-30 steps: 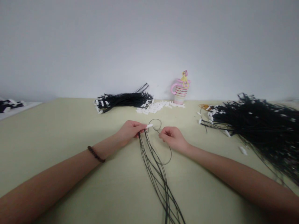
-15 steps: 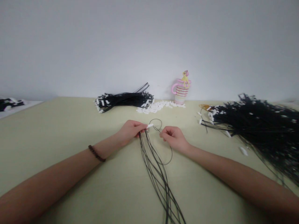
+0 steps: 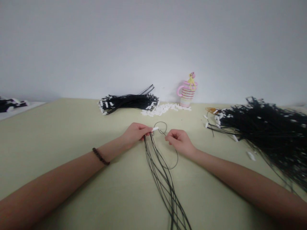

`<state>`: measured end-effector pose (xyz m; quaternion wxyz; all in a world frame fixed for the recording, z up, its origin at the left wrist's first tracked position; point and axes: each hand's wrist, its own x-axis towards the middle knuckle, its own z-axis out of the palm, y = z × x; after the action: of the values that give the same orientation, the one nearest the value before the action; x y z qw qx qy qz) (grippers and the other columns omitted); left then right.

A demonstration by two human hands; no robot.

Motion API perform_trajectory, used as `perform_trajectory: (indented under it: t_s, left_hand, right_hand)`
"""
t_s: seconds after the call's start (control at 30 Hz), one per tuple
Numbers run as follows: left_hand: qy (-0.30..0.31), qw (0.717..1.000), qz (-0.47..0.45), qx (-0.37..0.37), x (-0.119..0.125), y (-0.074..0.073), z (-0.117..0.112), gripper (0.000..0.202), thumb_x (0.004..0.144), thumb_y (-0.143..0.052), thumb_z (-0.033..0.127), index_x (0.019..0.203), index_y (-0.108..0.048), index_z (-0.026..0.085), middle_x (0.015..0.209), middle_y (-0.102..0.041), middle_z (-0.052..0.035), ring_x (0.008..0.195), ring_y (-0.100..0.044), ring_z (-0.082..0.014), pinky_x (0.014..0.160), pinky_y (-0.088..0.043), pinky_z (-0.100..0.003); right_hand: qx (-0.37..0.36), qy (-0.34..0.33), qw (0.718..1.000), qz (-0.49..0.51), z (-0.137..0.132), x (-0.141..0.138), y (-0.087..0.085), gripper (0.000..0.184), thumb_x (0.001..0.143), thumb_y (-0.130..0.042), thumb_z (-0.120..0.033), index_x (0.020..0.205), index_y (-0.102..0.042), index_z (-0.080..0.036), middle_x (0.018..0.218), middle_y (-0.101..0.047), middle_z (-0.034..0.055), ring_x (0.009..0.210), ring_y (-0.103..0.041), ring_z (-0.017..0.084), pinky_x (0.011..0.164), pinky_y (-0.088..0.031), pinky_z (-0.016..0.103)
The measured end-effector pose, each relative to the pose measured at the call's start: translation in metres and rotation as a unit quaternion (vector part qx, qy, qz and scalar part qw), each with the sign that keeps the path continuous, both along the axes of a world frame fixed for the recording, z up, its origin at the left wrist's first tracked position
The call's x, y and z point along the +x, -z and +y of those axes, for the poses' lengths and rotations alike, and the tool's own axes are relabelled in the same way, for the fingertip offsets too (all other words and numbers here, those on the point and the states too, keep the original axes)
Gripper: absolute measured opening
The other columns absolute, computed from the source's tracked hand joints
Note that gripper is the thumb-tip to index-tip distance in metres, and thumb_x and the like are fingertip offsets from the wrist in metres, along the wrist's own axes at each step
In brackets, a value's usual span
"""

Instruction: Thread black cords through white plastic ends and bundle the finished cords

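Note:
My left hand (image 3: pixel 135 132) is closed in a pinch on a small white clip (image 3: pixel 154 129) and on the top ends of several black cords (image 3: pixel 163 182) that trail toward me across the table. My right hand (image 3: pixel 179 141) is closed on the end of one black cord, which curls in a loop (image 3: pixel 160 125) between both hands and bows out below my right hand. The two hands sit close together at the table's middle. A dark bead bracelet (image 3: pixel 101 156) is on my left wrist.
A tied bundle of black cords with white clips (image 3: pixel 128 102) lies at the back. Loose white clips (image 3: pixel 159 109) are heaped beside a pink striped cup (image 3: pixel 187 93). A big pile of black cords (image 3: pixel 266 126) spreads at the right. The pale green table (image 3: pixel 59 134) meets a grey wall.
Almost nothing has moved; both hands keep their grip, and the view has shifted very slightly.

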<state>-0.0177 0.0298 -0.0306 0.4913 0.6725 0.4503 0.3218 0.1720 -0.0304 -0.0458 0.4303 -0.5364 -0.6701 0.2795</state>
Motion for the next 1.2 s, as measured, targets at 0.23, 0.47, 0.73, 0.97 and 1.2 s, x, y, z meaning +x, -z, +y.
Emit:
perform_trajectory:
  t_s: [0.23, 0.47, 0.73, 0.97, 1.2]
  left_hand:
    - [0.000, 1.000, 0.007, 0.005, 0.0001, -0.0003, -0.0004, 0.032, 0.066, -0.058, 0.042, 0.066, -0.063, 0.010, 0.055, -0.047, 0.0018, 0.044, -0.039, -0.0050, 0.041, -0.030, -0.018]
    - [-0.002, 1.000, 0.009, 0.000, 0.0008, 0.0002, 0.0006, 0.031, 0.066, -0.058, 0.041, 0.066, -0.063, 0.011, 0.054, -0.048, 0.0019, 0.045, -0.039, -0.0055, 0.041, -0.030, -0.018]
    - [0.002, 1.000, 0.010, 0.001, 0.0011, -0.0010, -0.0006, 0.030, 0.066, -0.059, 0.041, 0.065, -0.062, 0.011, 0.054, -0.048, 0.0017, 0.044, -0.039, -0.0053, 0.040, -0.030, -0.018]
    - [-0.003, 1.000, -0.002, 0.001, 0.0003, 0.0010, 0.0006, 0.032, 0.065, -0.059, 0.042, 0.066, -0.063, 0.011, 0.054, -0.048, 0.0021, 0.045, -0.039, -0.0050, 0.041, -0.030, -0.018]
    - [0.001, 1.000, 0.009, 0.002, 0.0015, -0.0013, -0.0013, 0.030, 0.066, -0.059, 0.040, 0.065, -0.063, 0.011, 0.056, -0.050, 0.0015, 0.045, -0.039, -0.0051, 0.040, -0.030, -0.018]
  right_hand:
    - [-0.004, -0.009, 1.000, -0.010, -0.0006, -0.0010, -0.0002, 0.015, 0.068, -0.048, -0.021, 0.055, -0.051, -0.013, 0.050, -0.048, -0.0018, 0.047, -0.041, 0.007, 0.045, -0.031, 0.018]
    - [0.002, -0.017, 0.999, -0.042, -0.0004, -0.0028, 0.0024, 0.013, 0.066, -0.048, -0.020, 0.057, -0.052, -0.013, 0.050, -0.048, -0.0022, 0.046, -0.041, 0.006, 0.043, -0.030, 0.017]
    - [0.015, -0.001, 0.997, -0.082, -0.0015, -0.0029, -0.0008, 0.014, 0.067, -0.048, -0.019, 0.055, -0.053, -0.013, 0.050, -0.048, -0.0026, 0.047, -0.040, 0.006, 0.045, -0.030, 0.017]
    - [0.014, -0.003, 0.999, -0.051, -0.0021, -0.0019, -0.0015, 0.016, 0.068, -0.048, -0.020, 0.054, -0.051, -0.013, 0.049, -0.048, -0.0024, 0.047, -0.040, 0.007, 0.046, -0.030, 0.017]
    - [0.003, 0.004, 0.998, -0.055, -0.0012, -0.0018, -0.0002, 0.014, 0.069, -0.048, -0.020, 0.057, -0.052, -0.013, 0.051, -0.050, -0.0020, 0.047, -0.041, 0.007, 0.045, -0.030, 0.017]
